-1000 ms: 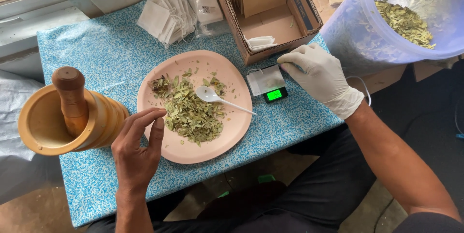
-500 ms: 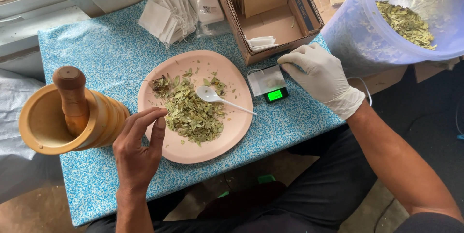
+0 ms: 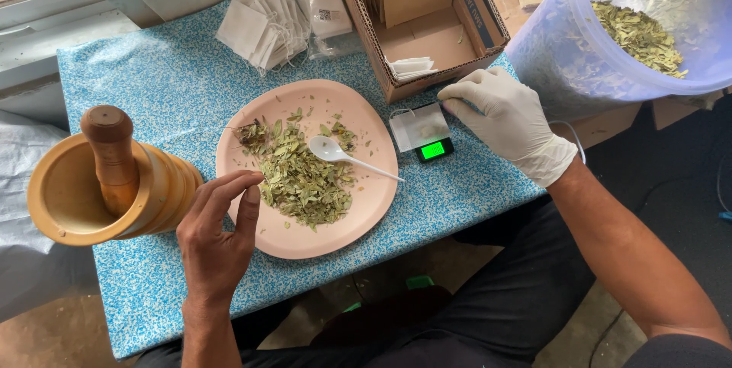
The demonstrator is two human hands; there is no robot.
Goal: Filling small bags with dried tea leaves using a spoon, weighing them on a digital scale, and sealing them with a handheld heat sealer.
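At the blue speckled surface (image 3: 168, 86), seated, looking straight down.

- Left hand (image 3: 217, 238), bare, sat at the near rim of the pink plate (image 3: 305, 244). Thumb and forefinger were drawn close together, tips at the edge of the heap of dried green leaves (image 3: 301, 177). I could not tell whether a pinch of leaf was between them. The other fingers were loosely curled.
- Right hand (image 3: 507, 120), in a white glove, lay half curled over the far right corner of the small pocket scale (image 3: 423, 133). Its fingertips touched the scale's edge and closed on nothing that I could see.
- A small clear pouch (image 3: 418, 124) lay on the scale pan with a little pale matter in it. The scale's display was lit green.
- A white plastic spoon (image 3: 343, 156) rested on the leaves, bowl up, with its handle pointing toward the scale.
- A wooden mortar (image 3: 76, 208) stood just left of the plate with the pestle (image 3: 113, 156) upright in it.
- Beyond the plate lay a fan of empty white tea bags (image 3: 263, 25) and an open cardboard box (image 3: 427, 32). At far right was a lined bucket (image 3: 579, 48) holding more leaf.

Judgement: the step looked like portioning, with leaf going from plate to pouch by weight and my right hand steadying the scale. A next move would call for a small, clean pinch or spoonful carried across the short gap without scattering. My steadying hand had to stay off the pan so the reading held true.
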